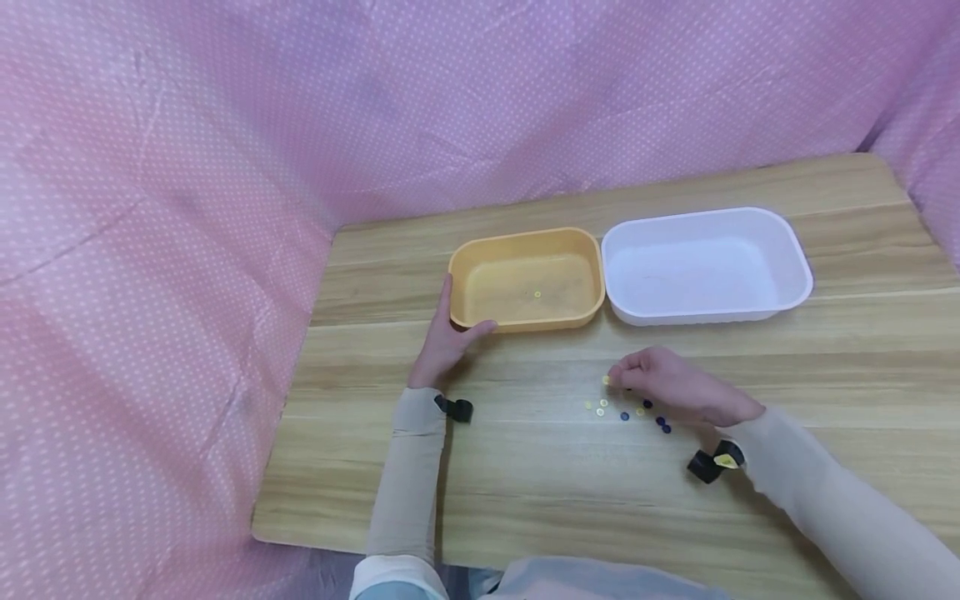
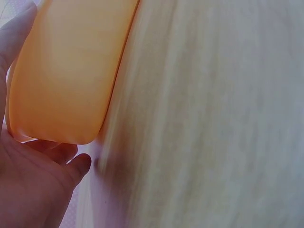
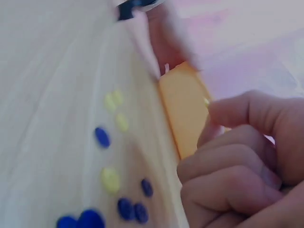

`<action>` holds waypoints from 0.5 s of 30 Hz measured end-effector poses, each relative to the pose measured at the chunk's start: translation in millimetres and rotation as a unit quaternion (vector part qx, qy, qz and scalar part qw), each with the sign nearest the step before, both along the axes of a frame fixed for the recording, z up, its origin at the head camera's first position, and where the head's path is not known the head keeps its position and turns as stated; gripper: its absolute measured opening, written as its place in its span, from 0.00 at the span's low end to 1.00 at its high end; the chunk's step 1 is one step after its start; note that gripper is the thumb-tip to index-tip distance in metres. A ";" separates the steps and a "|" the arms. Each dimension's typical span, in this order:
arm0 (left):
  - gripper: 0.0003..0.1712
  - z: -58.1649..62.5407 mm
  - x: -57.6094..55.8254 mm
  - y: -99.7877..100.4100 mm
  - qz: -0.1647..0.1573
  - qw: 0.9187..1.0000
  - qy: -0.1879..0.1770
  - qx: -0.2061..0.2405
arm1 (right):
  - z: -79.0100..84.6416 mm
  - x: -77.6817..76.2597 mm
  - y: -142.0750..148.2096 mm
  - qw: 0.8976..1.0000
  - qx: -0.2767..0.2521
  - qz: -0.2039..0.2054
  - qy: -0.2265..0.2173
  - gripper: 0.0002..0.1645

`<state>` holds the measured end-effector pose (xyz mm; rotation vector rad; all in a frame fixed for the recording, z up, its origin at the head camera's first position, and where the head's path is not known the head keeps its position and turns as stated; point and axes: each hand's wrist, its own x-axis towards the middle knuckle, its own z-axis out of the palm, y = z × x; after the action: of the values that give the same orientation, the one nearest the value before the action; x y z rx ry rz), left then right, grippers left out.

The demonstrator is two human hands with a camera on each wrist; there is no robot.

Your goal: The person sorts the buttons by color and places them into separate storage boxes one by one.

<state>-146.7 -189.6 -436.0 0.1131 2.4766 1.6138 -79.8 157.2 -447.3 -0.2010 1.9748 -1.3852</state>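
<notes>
The right hand (image 1: 660, 379) pinches a yellow button (image 1: 606, 380) by its fingertips over the table (image 1: 525, 483); so small a piece could slip if the pinch loosens. Blue buttons (image 1: 625, 416) and yellow ones lie near, where low knuckles might scatter them. The left hand (image 1: 447, 340) grips the orange tub (image 1: 495, 292); a tug could jar the white tub (image 1: 697, 317)

Free room above white tub (image 1: 705, 271), orange tub (image 1: 510, 279) blocking its left

L sleeve (image 1: 408, 500) is showing pale beige w/ white band (image 1: 397, 571) up-arm; R sleeve (image 1: 817, 492) is looking pale too. L wrist cam (image 1: 462, 411) & R wrist cam (image 1: 705, 467) are showing blk, yellow tag (image 1: 726, 461) sitting by R.
</notes>
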 end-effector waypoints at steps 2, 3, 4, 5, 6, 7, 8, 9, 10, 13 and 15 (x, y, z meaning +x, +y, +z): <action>0.67 -4.1 -1.5 -1.1 0.002 1.000 -0.002 -0.001 | 2.8 -3.0 -0.4 0.999 -0.023 -0.009 -0.023 0.20; 0.67 -8.2 -3.1 -2.3 0.005 1.000 -0.003 -0.003 | 4.9 -4.3 -0.9 0.999 -0.029 -0.010 -0.028 0.21; 0.68 -12.5 -4.6 -3.6 0.008 1.000 -0.004 -0.004 | 7.2 -5.6 -1.5 0.999 -0.029 -0.009 -0.027 0.21; 0.68 -16.7 -6.0 -4.8 0.012 1.000 -0.005 -0.007 | 10.0 -6.9 -2.1 0.999 -0.026 -0.010 -0.025 0.22; 0.68 -20.7 -7.3 -5.9 0.016 1.000 -0.005 -0.009 | 12.7 -8.3 -3.2 1.000 -0.021 -0.005 -0.018 0.23; 0.69 -25.4 -8.6 -7.2 0.020 1.000 -0.004 -0.010 | 15.4 -10.0 -4.9 1.000 -0.017 0.000 -0.008 0.24; 0.69 -29.8 -10.1 -8.5 0.023 1.000 -0.001 -0.010 | 18.3 -11.6 -6.3 1.000 -0.010 0.002 0.001 0.24; 0.69 -31.5 -10.3 -8.8 0.024 1.000 0.002 -0.009 | 21.3 -13.3 -7.8 1.000 -0.006 0.004 0.008 0.25; 0.70 -32.5 -10.2 -8.9 0.025 1.000 0.005 -0.007 | 24.3 -15.0 -9.4 1.000 -0.002 0.003 0.012 0.26; 0.71 -32.6 -8.5 -8.3 0.024 1.000 0.014 0.001 | 33.1 -20.2 -13.6 1.000 0.001 0.001 0.018 0.28; 0.71 -31.5 -7.2 -7.8 0.025 1.000 0.017 0.001 | 39.1 -23.3 -15.4 1.000 -0.004 -0.007 0.020 0.28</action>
<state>-153.9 -197.4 -467.5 0.0797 2.5221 1.6474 -103.1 141.8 -408.2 -0.2197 2.0070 -1.4082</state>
